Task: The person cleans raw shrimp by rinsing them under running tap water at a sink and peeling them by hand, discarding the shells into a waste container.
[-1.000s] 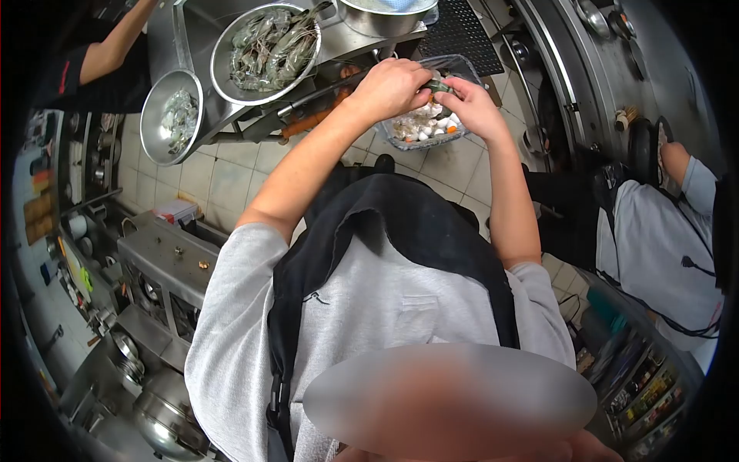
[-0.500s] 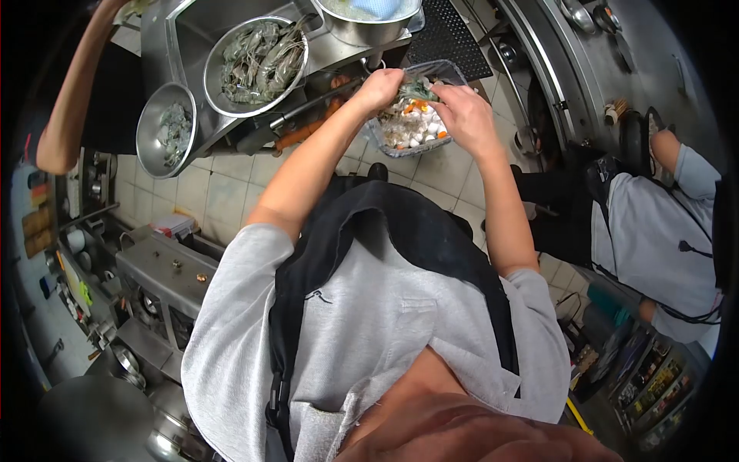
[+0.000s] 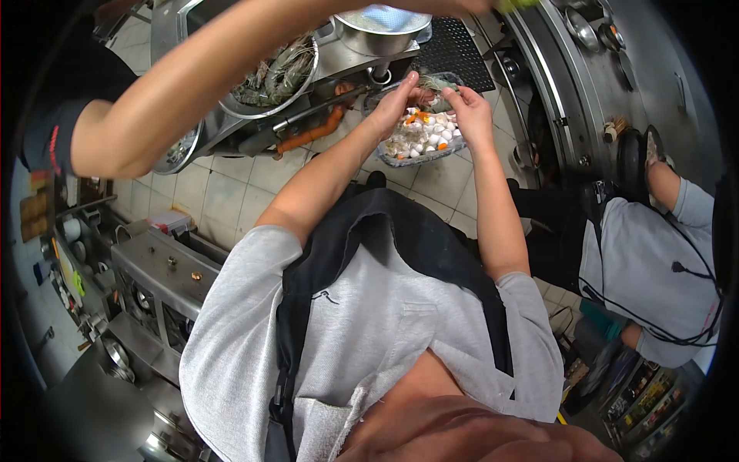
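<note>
Right hand point(image 3: 471, 115) pinches shrimp point(image 3: 441, 100) above tub point(image 3: 420, 161) | left hand point(image 3: 397, 104) half-curled, grip unclear | co-worker's arm point(image 3: 196, 77) partly hides bowl point(image 3: 310, 85) at steel worktop's point(image 3: 350, 57) edge | tiled floor point(image 3: 223, 192)

A cramped commercial kitchen, seen from above through a wide lens that bends straight lines and darkens the corners. Pale square tiles with dark joints cover the floor point(image 3: 223, 185). At the top, a metal tabletop point(image 3: 346, 61) stands over an orange pipe point(image 3: 315, 135); beyond its end lies a black, dotted mat point(image 3: 459, 55). A long steel unit point(image 3: 670, 100) curves along the right. Lower right, crowded shelving point(image 3: 647, 396) holds small containers, too small to identify. On the left stands a low metal unit point(image 3: 158, 269). The light is whitish.
</note>
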Tool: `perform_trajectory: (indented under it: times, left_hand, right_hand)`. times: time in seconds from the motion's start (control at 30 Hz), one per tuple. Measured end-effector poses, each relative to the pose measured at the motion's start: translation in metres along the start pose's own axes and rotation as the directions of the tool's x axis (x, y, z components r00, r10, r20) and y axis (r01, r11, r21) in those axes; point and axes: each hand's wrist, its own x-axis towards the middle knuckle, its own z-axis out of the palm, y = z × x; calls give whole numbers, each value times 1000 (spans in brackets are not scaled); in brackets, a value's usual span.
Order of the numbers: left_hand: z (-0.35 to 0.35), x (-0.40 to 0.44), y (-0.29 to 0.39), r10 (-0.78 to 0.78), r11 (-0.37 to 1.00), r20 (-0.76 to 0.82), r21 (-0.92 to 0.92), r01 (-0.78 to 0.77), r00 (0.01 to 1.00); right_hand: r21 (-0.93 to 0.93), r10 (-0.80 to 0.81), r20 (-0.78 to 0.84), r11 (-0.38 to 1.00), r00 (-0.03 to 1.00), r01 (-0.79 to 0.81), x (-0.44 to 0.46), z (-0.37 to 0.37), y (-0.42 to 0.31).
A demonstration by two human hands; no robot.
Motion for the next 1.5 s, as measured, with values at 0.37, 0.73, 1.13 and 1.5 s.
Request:
perform_trajectory:
  times: [0.37,0.73,1.13,1.5]
  left_hand:
    - [-11,2,-20,296,876,-39,409,-255,954]
    - [-57,-8,-20,445,392,-68,911,-126,893]
    - [-16,-12,-17,535,-36,329,929,-368,778]
    - [-2,6,7,462,-128,411,908,-400,786]
  right_hand:
    - [-114,209,249,976,946,-185,-7,20,-1]
    - [-384,227,251,916,941,-118,-13,10,51]
    - [-365,132,254,931,958,-31,-16,-19,19]
    - [-305,-5,258,948,966,87,-13,-37,1]
